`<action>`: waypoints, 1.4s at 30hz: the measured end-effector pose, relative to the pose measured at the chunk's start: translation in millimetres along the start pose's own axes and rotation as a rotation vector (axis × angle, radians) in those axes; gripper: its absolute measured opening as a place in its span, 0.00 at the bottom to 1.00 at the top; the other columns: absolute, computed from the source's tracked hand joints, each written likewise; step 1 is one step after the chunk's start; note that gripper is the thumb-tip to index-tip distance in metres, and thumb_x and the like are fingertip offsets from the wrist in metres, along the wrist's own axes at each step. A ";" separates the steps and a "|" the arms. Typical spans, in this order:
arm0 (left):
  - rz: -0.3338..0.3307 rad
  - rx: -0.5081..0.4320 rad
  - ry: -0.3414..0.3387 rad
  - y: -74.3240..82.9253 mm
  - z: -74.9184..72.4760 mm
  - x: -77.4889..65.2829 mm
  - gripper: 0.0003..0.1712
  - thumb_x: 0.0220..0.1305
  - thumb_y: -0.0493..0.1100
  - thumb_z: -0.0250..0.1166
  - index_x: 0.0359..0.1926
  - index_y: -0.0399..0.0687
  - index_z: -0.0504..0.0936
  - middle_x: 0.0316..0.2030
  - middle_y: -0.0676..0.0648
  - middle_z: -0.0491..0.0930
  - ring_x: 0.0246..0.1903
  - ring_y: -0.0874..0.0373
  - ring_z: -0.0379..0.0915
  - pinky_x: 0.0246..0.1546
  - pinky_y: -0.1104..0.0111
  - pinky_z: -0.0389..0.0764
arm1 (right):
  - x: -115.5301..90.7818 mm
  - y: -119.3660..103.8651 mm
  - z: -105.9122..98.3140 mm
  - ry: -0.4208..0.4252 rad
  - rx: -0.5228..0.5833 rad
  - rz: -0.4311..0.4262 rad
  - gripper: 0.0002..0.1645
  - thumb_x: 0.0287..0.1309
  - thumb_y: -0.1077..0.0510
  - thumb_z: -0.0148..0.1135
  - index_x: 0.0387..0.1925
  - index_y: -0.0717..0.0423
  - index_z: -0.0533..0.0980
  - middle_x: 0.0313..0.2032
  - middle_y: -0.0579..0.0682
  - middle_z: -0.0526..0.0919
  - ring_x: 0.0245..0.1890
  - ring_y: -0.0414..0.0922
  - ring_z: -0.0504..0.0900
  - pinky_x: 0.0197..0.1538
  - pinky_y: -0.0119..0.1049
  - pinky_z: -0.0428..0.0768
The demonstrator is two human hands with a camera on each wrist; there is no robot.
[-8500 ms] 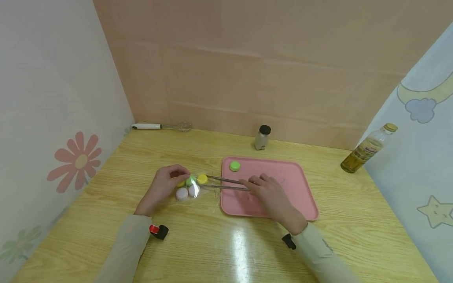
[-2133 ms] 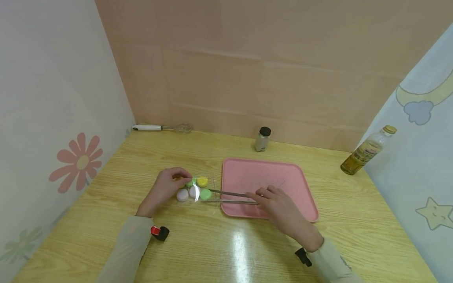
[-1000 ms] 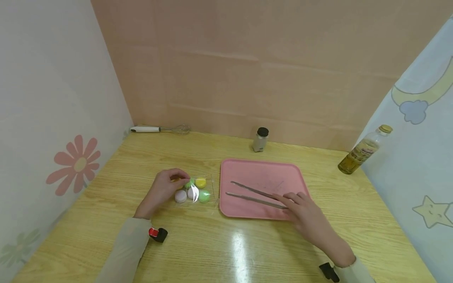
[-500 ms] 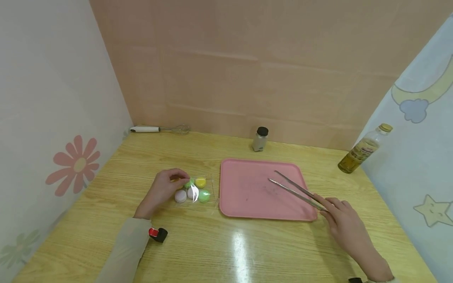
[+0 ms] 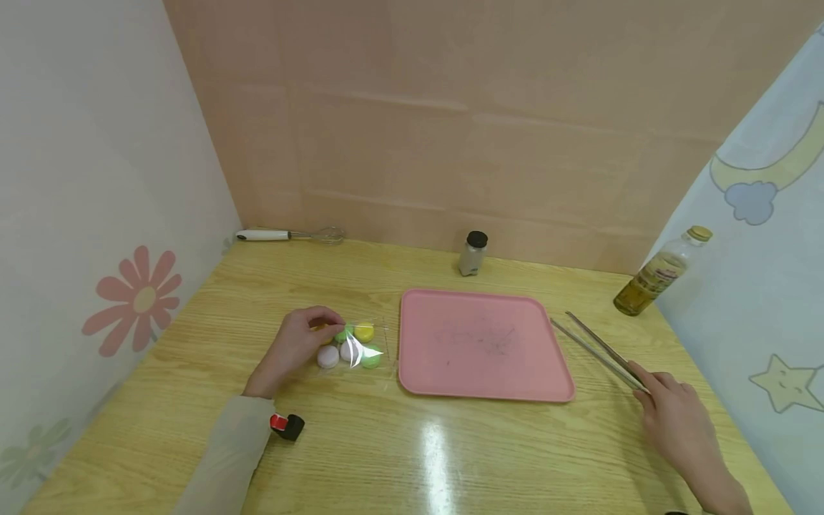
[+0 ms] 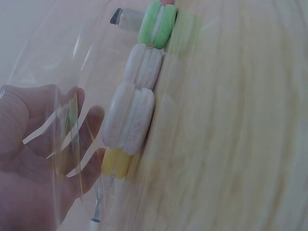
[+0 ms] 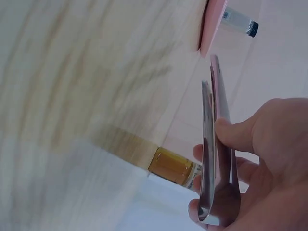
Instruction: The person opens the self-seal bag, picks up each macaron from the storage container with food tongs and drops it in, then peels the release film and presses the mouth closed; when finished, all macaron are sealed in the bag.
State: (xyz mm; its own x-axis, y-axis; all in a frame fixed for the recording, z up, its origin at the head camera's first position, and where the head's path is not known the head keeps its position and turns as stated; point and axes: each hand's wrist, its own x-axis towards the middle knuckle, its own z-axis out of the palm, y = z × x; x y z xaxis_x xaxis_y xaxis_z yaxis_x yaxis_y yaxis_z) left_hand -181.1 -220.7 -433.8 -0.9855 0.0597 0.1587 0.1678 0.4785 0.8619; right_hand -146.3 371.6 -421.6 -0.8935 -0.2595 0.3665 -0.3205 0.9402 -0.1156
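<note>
At the upper edge of a clear plastic bag (image 5: 378, 330), my left hand (image 5: 299, 348) pinches the film. Inside the bag lie several macarons: a green macaron (image 5: 371, 357) nearest the tray, a yellow macaron (image 5: 364, 332) above it, and a pale lilac macaron (image 5: 328, 357) toward the left. The left wrist view shows green, lilac and yellow macarons (image 6: 127, 118) through the film. My right hand (image 5: 684, 423) grips metal tongs (image 5: 601, 350) beyond the tray's right side. Nothing sits between the tong tips, which stand a little apart and point toward the back left.
A pink tray (image 5: 418, 383) lies mid-table, with faint dark marks on its surface. Behind it stands a small black-lidded jar (image 5: 473, 256). A tilted bottle of yellow liquid (image 5: 653, 280) is at the right wall, and a white-handled whisk (image 5: 267, 234) at the back left.
The green macaron, earlier on the tray, was carried with the tongs into the bag. My right hand then drew the tongs rightward across and past the tray. My left hand has stayed put.
</note>
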 end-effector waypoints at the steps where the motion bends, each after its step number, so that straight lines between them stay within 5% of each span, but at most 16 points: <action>1: 0.002 0.000 0.002 0.1 0.1 0.1 0.05 0.68 0.40 0.69 0.42 0.44 0.87 0.43 0.47 0.85 0.52 0.46 0.78 0.56 0.47 0.75 | -0.5 2.9 -0.4 -0.012 -0.009 0.012 0.28 0.57 0.75 0.65 0.60 0.68 0.72 0.40 0.70 0.78 0.31 0.63 0.75 0.38 0.57 0.70; 7: 0.006 0.002 0.005 0.3 0.5 0.1 0.04 0.67 0.39 0.69 0.41 0.44 0.87 0.42 0.47 0.85 0.50 0.47 0.79 0.55 0.48 0.76 | -3.0 15.3 0.4 -0.064 -0.011 0.068 0.29 0.60 0.74 0.63 0.63 0.69 0.69 0.43 0.73 0.75 0.33 0.66 0.73 0.33 0.58 0.70; 14: 0.011 0.007 0.004 -0.4 0.8 -0.2 0.04 0.67 0.39 0.69 0.41 0.44 0.87 0.41 0.48 0.85 0.50 0.47 0.79 0.54 0.49 0.76 | -4.6 23.7 3.1 -0.147 0.010 0.095 0.28 0.63 0.73 0.57 0.64 0.73 0.66 0.43 0.76 0.74 0.38 0.68 0.74 0.40 0.61 0.67; 23: 0.017 0.017 -0.002 0.1 1.1 -0.2 0.04 0.67 0.39 0.69 0.41 0.44 0.87 0.41 0.48 0.85 0.49 0.47 0.79 0.53 0.49 0.77 | -2.6 24.8 -1.5 -0.330 0.045 0.164 0.29 0.64 0.71 0.58 0.65 0.77 0.63 0.42 0.77 0.75 0.30 0.59 0.78 0.30 0.54 0.75; 28: 0.008 0.024 0.004 -0.8 -0.3 0.7 0.04 0.68 0.39 0.69 0.41 0.45 0.87 0.41 0.48 0.85 0.49 0.48 0.79 0.53 0.49 0.76 | 0.6 23.5 -0.9 -0.363 0.052 0.188 0.31 0.63 0.70 0.60 0.65 0.77 0.63 0.43 0.77 0.74 0.30 0.55 0.76 0.29 0.49 0.75; 32: 0.005 0.026 0.003 0.1 -0.5 0.5 0.04 0.68 0.40 0.69 0.41 0.45 0.87 0.41 0.48 0.85 0.50 0.47 0.79 0.53 0.49 0.76 | 1.3 20.6 -2.2 -0.379 0.043 0.201 0.31 0.63 0.68 0.62 0.64 0.76 0.64 0.45 0.78 0.72 0.35 0.66 0.78 0.31 0.54 0.77; 38: 0.003 0.029 0.001 1.3 -0.5 -1.7 0.05 0.69 0.40 0.68 0.42 0.44 0.87 0.42 0.47 0.85 0.50 0.47 0.78 0.55 0.47 0.75 | 6.2 -5.1 -11.2 -0.300 0.057 0.188 0.28 0.67 0.64 0.61 0.62 0.76 0.67 0.48 0.80 0.70 0.41 0.76 0.73 0.37 0.64 0.75; 42: -0.008 0.020 0.003 2.9 0.1 -3.1 0.04 0.69 0.39 0.68 0.42 0.45 0.87 0.42 0.47 0.85 0.51 0.47 0.78 0.58 0.46 0.73 | 13.5 -47.4 -15.0 -0.175 0.180 0.108 0.22 0.65 0.68 0.62 0.58 0.73 0.74 0.43 0.68 0.80 0.37 0.62 0.82 0.33 0.49 0.81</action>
State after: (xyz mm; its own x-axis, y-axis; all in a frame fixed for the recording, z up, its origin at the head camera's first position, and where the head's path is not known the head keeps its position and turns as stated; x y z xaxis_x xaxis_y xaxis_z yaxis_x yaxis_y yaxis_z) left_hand -177.6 -219.4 -431.8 -0.9867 0.0535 0.1533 0.1595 0.4960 0.8535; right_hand -138.4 326.8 -397.4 -0.9613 -0.2085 0.1800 -0.2570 0.9142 -0.3133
